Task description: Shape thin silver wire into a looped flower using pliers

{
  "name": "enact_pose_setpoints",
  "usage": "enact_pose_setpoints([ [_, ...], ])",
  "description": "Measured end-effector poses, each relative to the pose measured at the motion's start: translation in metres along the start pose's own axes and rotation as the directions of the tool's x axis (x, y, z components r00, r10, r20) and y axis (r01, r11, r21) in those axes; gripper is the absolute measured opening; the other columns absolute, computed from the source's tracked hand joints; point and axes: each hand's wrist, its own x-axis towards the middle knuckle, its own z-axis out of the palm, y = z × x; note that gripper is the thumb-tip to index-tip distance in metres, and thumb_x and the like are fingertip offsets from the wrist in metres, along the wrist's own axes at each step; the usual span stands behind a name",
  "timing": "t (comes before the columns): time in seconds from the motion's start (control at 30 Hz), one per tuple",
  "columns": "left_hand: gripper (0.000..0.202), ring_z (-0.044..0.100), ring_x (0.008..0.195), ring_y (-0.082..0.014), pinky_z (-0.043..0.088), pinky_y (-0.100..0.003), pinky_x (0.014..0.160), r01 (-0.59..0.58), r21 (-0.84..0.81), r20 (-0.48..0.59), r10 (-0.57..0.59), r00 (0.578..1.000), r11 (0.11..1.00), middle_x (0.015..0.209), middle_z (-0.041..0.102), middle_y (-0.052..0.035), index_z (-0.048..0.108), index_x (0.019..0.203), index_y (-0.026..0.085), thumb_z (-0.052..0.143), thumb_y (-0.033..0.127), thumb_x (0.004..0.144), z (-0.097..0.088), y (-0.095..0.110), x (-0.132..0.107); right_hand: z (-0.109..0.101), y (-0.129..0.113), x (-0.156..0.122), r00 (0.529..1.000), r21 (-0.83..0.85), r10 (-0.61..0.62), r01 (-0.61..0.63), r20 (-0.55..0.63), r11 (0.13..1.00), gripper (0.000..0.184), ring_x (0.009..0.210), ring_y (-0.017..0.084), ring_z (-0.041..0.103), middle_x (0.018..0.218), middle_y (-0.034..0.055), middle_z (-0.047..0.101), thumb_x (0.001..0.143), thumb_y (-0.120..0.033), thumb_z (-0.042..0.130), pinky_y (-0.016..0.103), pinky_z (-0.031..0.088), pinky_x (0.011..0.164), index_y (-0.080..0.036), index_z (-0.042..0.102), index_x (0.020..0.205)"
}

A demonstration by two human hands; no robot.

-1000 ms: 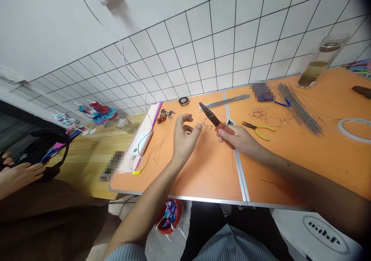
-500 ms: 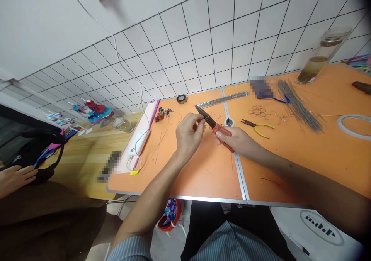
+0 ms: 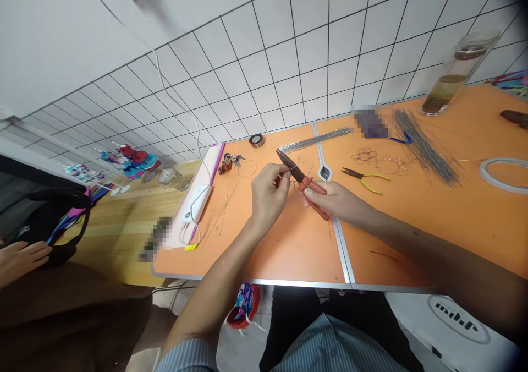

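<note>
Held in right hand point(image 3: 336, 200), above table point(image 3: 276, 245): red-handled pliers point(image 3: 304, 181) | Left hand point(image 3: 267, 191), pinched narrow beside jaws: thin wire point(image 3: 293, 167) at fingertips | Lying on table, farther right: yellow-handled pliers point(image 3: 362, 176)

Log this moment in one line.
Right hand: gripping red-handled pliers | Left hand: fingers beside their jaws | Table: yellow-handled pliers, tape roll, keys, large wire bundle
</note>
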Motion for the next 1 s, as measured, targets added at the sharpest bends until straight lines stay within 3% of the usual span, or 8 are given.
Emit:
enact_pose_setpoints([
  [0.33,0.013,0.062,0.07,-0.0147,0.048,-0.028,0.065,0.002,-0.016,0.012,-0.002,1.0,1.0,0.08,0.069,0.0006,0.071,0.093,0.023,0.066,0.014,0.1,0.001,0.003,-0.002,-0.001,0.021,0.012,1.0,-0.025,-0.029,0.029,0.009,0.999,0.045,0.053,0.016,0.049,0.055,-0.0048,0.051,0.111,-0.061,0.052,0.032,0.038,0.061,-0.022,0.066,0.094],
  [0.63,0.016,0.062,0.069,-0.0145,0.046,-0.028,0.065,-0.031,0.056,-0.01,0.031,0.999,0.998,0.079,0.068,0.0005,0.07,0.09,0.022,0.063,0.01,0.099,0.005,0.002,-0.003,0.001,0.013,0.009,1.0,-0.041,-0.002,0.001,-0.021,0.999,0.039,0.053,0.016,0.047,0.055,-0.0044,0.049,0.108,-0.056,0.055,0.031,0.035,0.057,-0.023,0.063,0.088],
  [0.87,0.02,0.063,0.072,-0.0163,0.044,-0.029,0.066,-0.167,0.181,0.008,0.168,0.986,0.969,0.081,0.068,-0.0022,0.068,0.092,0.022,0.059,0.007,0.1,0.007,-0.002,-0.003,0.001,0.012,0.008,0.999,-0.076,-0.004,0.001,-0.034,0.997,0.036,0.055,0.016,0.049,0.059,-0.0043,0.05,0.108,-0.055,0.054,0.031,0.038,0.058,-0.024,0.061,0.091],
  [1.0,0.02,0.061,0.072,-0.0157,0.041,-0.028,0.065,-0.189,0.243,0.028,0.188,0.982,0.951,0.082,0.067,-0.0025,0.069,0.093,0.021,0.058,0.008,0.101,0.008,-0.005,-0.005,0.001,0.014,0.009,0.999,-0.079,0.028,-0.031,-0.038,0.996,0.033,0.054,0.017,0.049,0.058,-0.0045,0.051,0.107,-0.053,0.056,0.031,0.037,0.056,-0.024,0.061,0.092],
])
